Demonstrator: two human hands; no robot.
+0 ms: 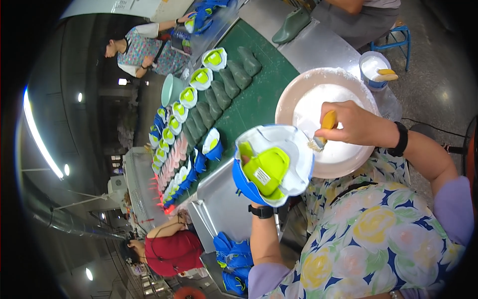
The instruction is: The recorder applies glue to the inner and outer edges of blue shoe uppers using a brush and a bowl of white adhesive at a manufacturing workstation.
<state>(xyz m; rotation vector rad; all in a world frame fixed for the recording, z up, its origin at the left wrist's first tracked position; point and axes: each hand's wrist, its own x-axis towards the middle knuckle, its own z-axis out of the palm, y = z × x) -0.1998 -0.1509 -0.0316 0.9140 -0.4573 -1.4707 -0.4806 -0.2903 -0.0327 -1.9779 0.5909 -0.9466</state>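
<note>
My left hand, mostly hidden beneath it, holds up a blue shoe upper. Its white lining faces me, with a lime-green padded tongue and a white label inside. In my right hand is a short brush with a yellow handle, its fingers closed around it. The pale bristles sit beside the upper's right edge; whether they touch it I cannot tell. Below the brush stands a wide beige basin of white liquid, its inner wall smeared white.
A green conveyor belt carries rows of similar uppers and dark green shoe lasts. Beyond the basin stand a small bucket with another brush and a single last. Blue uppers pile lower left. Other people work nearby.
</note>
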